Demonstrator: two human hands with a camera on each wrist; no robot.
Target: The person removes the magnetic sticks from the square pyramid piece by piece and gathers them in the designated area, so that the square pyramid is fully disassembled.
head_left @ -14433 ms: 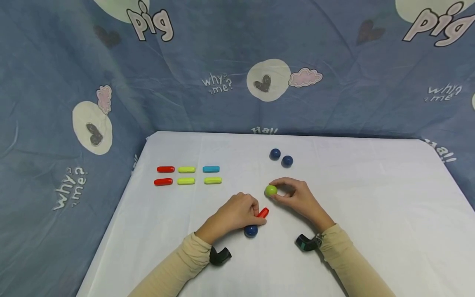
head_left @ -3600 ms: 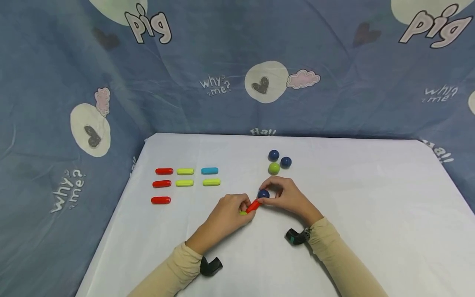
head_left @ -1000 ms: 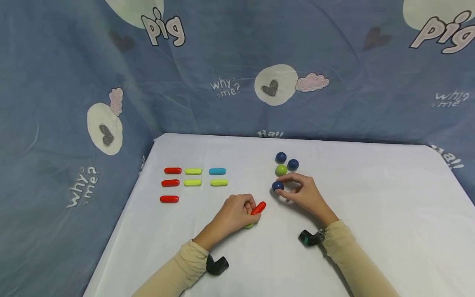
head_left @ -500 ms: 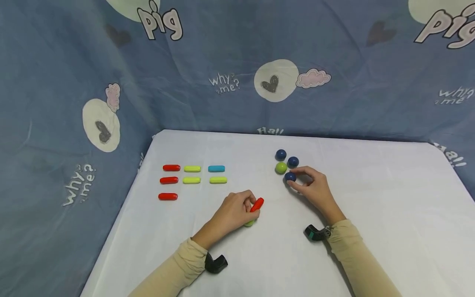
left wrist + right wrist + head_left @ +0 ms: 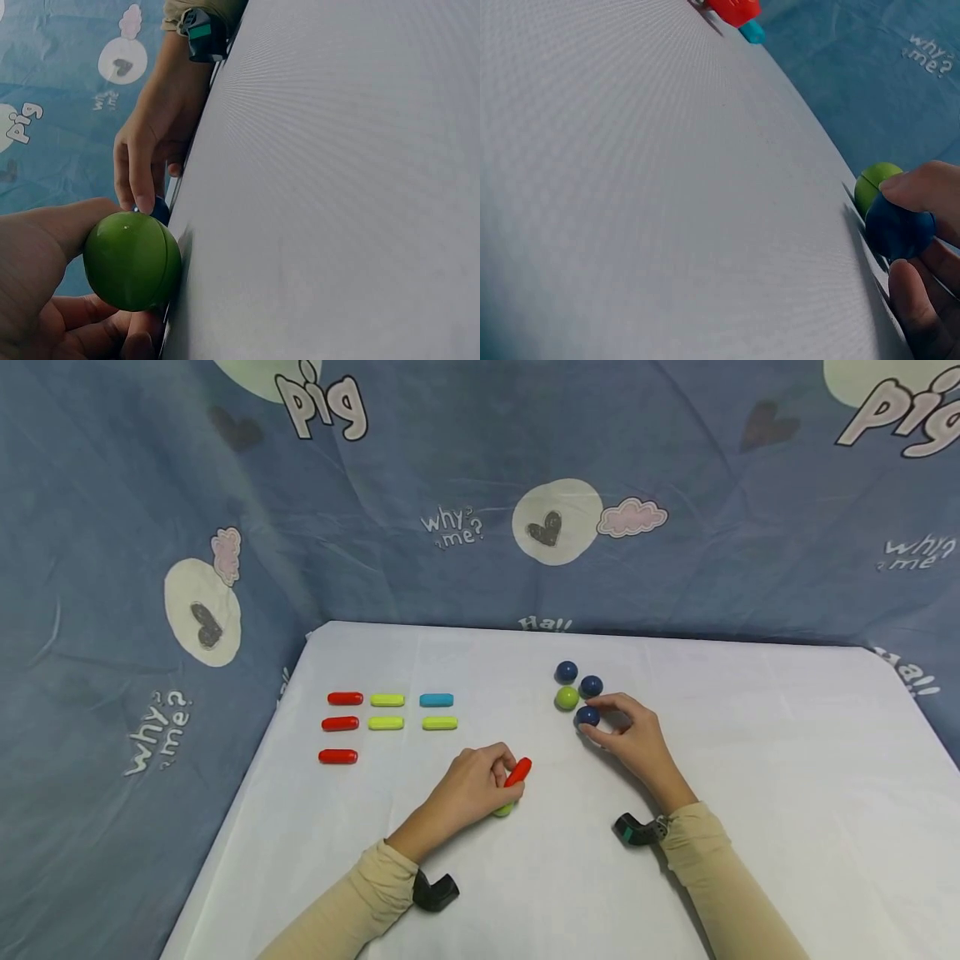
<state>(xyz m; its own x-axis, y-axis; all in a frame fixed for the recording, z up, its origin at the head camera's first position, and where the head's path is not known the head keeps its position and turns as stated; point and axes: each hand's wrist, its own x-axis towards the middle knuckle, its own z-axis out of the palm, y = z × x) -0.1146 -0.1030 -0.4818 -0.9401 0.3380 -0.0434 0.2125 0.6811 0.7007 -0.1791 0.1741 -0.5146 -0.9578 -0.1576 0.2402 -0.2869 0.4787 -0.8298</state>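
Observation:
In the head view my left hand (image 5: 476,785) holds a red rod (image 5: 518,772) between fingers and thumb, its far end sticking out. A green ball (image 5: 133,261) lies in that same hand, mostly covered in the head view; whether it is joined to the rod I cannot tell. My right hand (image 5: 636,742) pinches a dark blue ball (image 5: 587,716) at the tabletop. Close to it are a second green ball (image 5: 567,697) and two more dark blue balls, one nearer (image 5: 592,686) and one farther back (image 5: 566,672).
On the white tabletop (image 5: 750,760), rods lie in rows at the left: three red rods (image 5: 340,724), several yellow-green rods (image 5: 386,723) and one light blue rod (image 5: 437,700). A patterned blue cloth (image 5: 420,585) hangs behind and at the left.
Earlier a third red rod joined the left rows and the green ball joined the blue ones. Over the last second my right hand carried a blue ball away and rightward to that cluster; the left barely moved.

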